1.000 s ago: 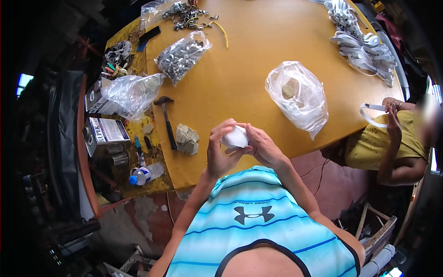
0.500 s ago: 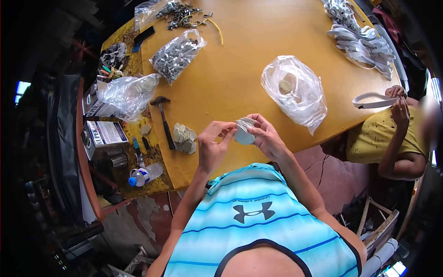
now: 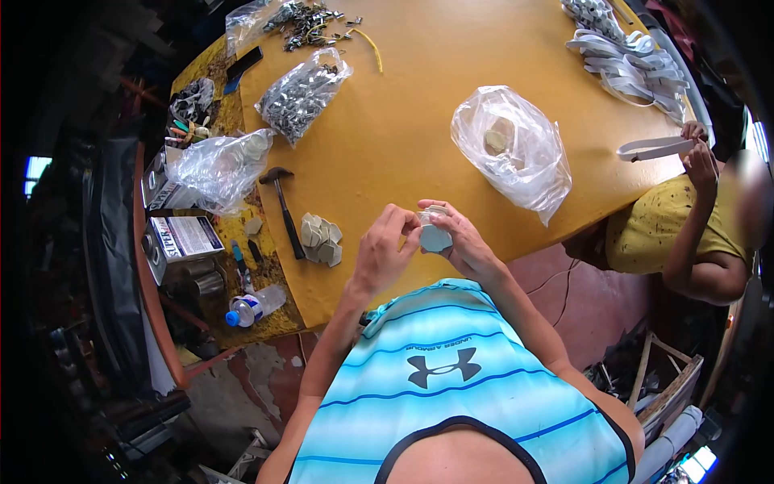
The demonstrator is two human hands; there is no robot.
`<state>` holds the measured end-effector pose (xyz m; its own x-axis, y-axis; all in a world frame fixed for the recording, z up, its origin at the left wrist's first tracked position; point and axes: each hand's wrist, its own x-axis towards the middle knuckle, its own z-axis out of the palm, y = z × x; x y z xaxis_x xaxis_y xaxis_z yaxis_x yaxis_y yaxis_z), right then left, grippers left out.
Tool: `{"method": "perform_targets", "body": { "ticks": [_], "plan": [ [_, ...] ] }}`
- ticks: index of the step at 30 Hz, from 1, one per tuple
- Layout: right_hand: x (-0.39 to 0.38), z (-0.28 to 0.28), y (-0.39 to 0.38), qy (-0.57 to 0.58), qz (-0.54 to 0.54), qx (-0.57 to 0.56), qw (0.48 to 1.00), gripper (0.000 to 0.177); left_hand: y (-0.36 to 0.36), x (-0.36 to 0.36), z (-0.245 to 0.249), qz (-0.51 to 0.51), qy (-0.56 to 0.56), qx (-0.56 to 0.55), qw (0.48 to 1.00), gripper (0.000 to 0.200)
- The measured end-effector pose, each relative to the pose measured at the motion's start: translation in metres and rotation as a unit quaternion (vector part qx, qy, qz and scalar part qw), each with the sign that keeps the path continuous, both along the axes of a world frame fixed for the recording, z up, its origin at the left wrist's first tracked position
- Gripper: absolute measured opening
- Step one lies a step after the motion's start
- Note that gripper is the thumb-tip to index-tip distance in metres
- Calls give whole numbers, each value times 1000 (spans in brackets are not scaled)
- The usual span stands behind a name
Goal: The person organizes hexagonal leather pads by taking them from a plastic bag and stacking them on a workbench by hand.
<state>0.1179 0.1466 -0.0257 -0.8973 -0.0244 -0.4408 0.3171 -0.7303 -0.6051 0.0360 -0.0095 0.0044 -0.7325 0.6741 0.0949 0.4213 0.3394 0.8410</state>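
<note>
A small stack of pale grey, round-cornered discs [image 3: 436,237] is held over the near edge of the table. My right hand [image 3: 468,246] is closed around its right side, thumb on the front face. At the stack's left edge, my left hand [image 3: 384,252] has its fingers drawn together in a pinch; what lies between them is hidden. More pale cut pieces [image 3: 322,240] lie in a loose pile left of my hands. Beside that pile is a hammer [image 3: 284,211] with a dark handle.
A clear plastic bag [image 3: 516,153] lies ahead to the right. On the left are a bag of metal clips [image 3: 302,97], another plastic bag [image 3: 218,169], a can [image 3: 187,239] and a water bottle [image 3: 256,306]. Grey straps [image 3: 633,68] lie far right, near another person [image 3: 673,234] holding a strap.
The discs, fanned out before, are now squared together with one face toward me. My left fingers have curled in at their edge. The other person's hands have shifted slightly with the strap.
</note>
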Motion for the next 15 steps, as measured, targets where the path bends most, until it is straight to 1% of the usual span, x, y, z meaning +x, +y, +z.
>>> {"method": "perform_targets", "body": {
  "ticks": [1,3,6,8,10,11,13,15],
  "plan": [
    [0,-2,-1,0,-3,-1,1000,46,0,1,-1,-13,21,-5,1000,11],
    [-2,-9,-3,-20,-37,-18,999,42,1,3,-4,-16,27,-8,999,11],
    [-5,-15,-7,-34,-63,-49,996,41,3,4,-5,-18,53,-12,998,11],
    [-5,-19,-6,-25,-68,-46,996,41,4,4,-4,-20,72,-14,997,12],
    [-5,-20,-6,-16,-71,-43,996,41,4,4,-2,-27,127,-18,991,15],
    [-6,-19,-7,-13,-83,-58,995,40,4,4,-1,-28,127,-18,991,15],
    [-7,-19,-8,-10,-95,-71,993,38,3,2,0,-49,191,-4,980,19],
    [-7,-19,-8,-9,-114,-84,990,36,0,1,1,-57,211,-4,976,21]
  ]
}}
